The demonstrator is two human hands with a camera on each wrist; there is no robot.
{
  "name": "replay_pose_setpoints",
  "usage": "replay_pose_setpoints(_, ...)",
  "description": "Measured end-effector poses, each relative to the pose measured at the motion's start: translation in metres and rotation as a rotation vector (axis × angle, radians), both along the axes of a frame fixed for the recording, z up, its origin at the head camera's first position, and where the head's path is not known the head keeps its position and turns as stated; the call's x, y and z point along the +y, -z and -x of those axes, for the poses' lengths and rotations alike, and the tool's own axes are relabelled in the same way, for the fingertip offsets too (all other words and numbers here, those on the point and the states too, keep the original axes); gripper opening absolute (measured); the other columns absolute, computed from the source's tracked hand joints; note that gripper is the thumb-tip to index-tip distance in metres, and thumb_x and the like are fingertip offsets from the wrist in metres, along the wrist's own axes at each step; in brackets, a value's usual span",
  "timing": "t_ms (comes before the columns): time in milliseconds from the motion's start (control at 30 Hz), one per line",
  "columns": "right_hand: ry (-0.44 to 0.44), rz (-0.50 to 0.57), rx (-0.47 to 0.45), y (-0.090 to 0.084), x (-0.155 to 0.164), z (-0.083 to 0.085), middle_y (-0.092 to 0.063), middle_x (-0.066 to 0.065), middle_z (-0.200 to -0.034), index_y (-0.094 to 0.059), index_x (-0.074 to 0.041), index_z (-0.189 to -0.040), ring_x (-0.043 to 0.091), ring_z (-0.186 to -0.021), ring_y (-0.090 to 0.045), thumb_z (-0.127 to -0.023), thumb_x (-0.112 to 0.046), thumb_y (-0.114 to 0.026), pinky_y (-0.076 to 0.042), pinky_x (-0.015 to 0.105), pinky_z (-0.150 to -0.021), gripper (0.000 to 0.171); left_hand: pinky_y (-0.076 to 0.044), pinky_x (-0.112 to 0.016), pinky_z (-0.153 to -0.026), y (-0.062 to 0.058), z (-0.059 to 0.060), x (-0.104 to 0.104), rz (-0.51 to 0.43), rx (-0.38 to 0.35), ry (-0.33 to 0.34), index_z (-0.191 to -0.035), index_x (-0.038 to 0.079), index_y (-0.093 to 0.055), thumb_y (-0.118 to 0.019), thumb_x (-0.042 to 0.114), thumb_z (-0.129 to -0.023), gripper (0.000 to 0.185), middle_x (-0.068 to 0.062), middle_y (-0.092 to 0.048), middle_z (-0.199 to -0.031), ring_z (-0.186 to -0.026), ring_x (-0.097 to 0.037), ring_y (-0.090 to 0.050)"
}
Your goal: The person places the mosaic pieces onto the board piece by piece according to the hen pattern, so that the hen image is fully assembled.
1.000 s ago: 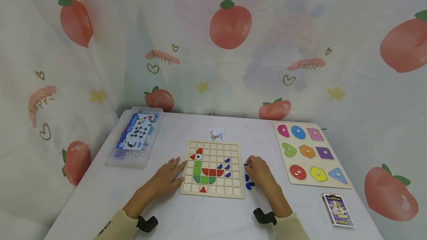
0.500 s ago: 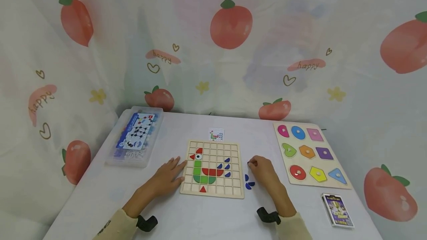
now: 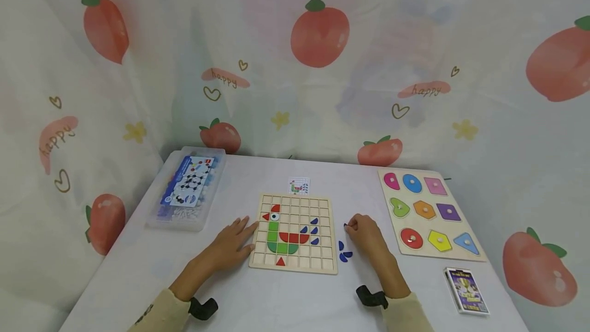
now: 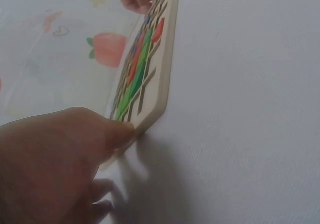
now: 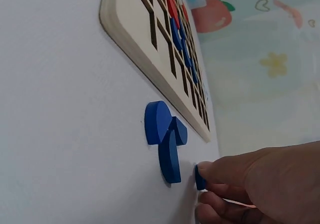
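Note:
A wooden grid board [image 3: 295, 265] lies mid-table, with red, green and blue pieces forming a bird on it. My left hand [image 3: 232, 245] rests at its left edge, fingers spread, and in the left wrist view the thumb [image 4: 120, 134] touches the rim. To the right of the board, my right hand [image 3: 366, 234] pinches a small blue quarter-round piece [image 5: 200, 178] between thumb and fingers, low over the cloth. Three loose blue pieces [image 5: 170, 156] lie between that hand and the board. Blue pieces [image 3: 315, 230] also sit in the grid's right part.
Behind the board lies a small picture card [image 3: 298, 186] with a bird pattern. A clear plastic box [image 3: 154, 222] stands at the left. On the right are a knobbed shape puzzle [image 3: 405, 209] and a card pack [image 3: 467, 291]. A fruit-print curtain [image 3: 322, 101] hangs behind the table.
My right hand has drawn slightly to the right, away from the board, with the blue piece in its fingertips. The left hand stays put.

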State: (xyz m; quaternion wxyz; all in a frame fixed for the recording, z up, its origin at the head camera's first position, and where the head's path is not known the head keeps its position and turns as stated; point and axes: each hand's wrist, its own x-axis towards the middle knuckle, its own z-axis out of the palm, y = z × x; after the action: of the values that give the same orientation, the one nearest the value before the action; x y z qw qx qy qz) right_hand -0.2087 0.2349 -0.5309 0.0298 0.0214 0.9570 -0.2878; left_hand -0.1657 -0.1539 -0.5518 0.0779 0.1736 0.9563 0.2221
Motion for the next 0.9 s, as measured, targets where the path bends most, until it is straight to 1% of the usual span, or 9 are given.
replay_pose_setpoints(133,-0.004,-0.016,0.027,0.002,-0.004,0.000,-0.062,0.012,-0.089,-0.069,0.002,-0.100,0.024,-0.083,-0.058,-0.098,-0.011,-0.072,-0.054,0.041,-0.077,0.013,-0.026,-0.064,-0.126,0.000,0.000,0.000,-0.005,-0.001,0.001,-0.163,0.014,-0.042,-0.061,0.032,-0.106,0.063,-0.018,-0.031,-0.171,-0.159,-0.045,-0.025)
replay_pose_setpoints(233,-0.008,-0.006,0.044,0.000,-0.007,0.000,-0.062,0.013,-0.089,-0.069,0.003,-0.099,0.025,-0.082,-0.058,-0.097,-0.009,-0.071,-0.054,0.042,-0.077,0.012,-0.025,-0.064,-0.126,0.000,-0.001,0.000,-0.010,-0.003,0.000,-0.163,0.014,-0.043,-0.061,0.032,-0.105,0.063,-0.019,-0.031,-0.171,-0.159,-0.045,-0.025)
replay_pose_setpoints(367,-0.012,-0.010,0.048,0.000,-0.010,0.002,-0.065,0.013,-0.089,-0.070,0.004,-0.098,0.025,-0.081,-0.060,-0.098,-0.007,-0.071,-0.056,0.042,-0.076,0.011,-0.026,-0.064,-0.126,-0.001,-0.002,0.000,-0.004,-0.006,-0.003,-0.163,0.015,-0.042,-0.061,0.032,-0.105,0.063,-0.018,-0.031,-0.172,-0.159,-0.044,-0.024)
replay_pose_setpoints(533,0.004,-0.024,0.044,0.002,-0.015,0.006,-0.066,0.010,-0.088,-0.072,0.001,-0.097,0.023,-0.081,-0.061,-0.096,-0.010,-0.072,-0.056,0.039,-0.076,0.012,-0.025,-0.064,-0.126,-0.001,-0.002,0.000,0.001,-0.005,-0.005,-0.163,0.015,-0.042,-0.061,0.033,-0.105,0.063,-0.017,-0.031,-0.172,-0.160,-0.044,-0.024)
replay_pose_setpoints(667,0.010,-0.001,0.062,0.002,-0.022,0.009,-0.066,0.009,-0.090,-0.073,-0.001,-0.099,0.022,-0.082,-0.061,-0.096,-0.013,-0.072,-0.056,0.039,-0.078,0.013,-0.025,-0.064,-0.126,-0.002,-0.002,0.000,-0.010,-0.003,-0.004,-0.163,0.014,-0.043,-0.062,0.031,-0.105,0.063,-0.018,-0.031,-0.171,-0.159,-0.045,-0.024)
replay_pose_setpoints(800,0.004,0.031,0.097,0.000,-0.035,0.013,-0.065,0.009,-0.096,-0.075,-0.002,-0.102,0.022,-0.087,-0.060,-0.096,-0.017,-0.072,-0.056,0.038,-0.081,0.016,-0.026,-0.064,-0.126,-0.002,-0.002,0.001,-0.006,-0.003,-0.003,-0.163,0.014,-0.043,-0.062,0.031,-0.105,0.063,-0.018,-0.031,-0.171,-0.159,-0.045,-0.025)
replay_pose_setpoints(900,-0.007,0.054,0.126,0.001,-0.045,0.014,-0.064,0.011,-0.099,-0.076,-0.001,-0.102,0.022,-0.088,-0.060,-0.096,-0.016,-0.073,-0.056,0.037,-0.079,0.017,-0.025,-0.064,-0.126,-0.001,-0.001,0.000,-0.006,-0.004,-0.001,-0.163,0.014,-0.042,-0.061,0.032,-0.105,0.063,-0.018,-0.031,-0.172,-0.159,-0.045,-0.024)
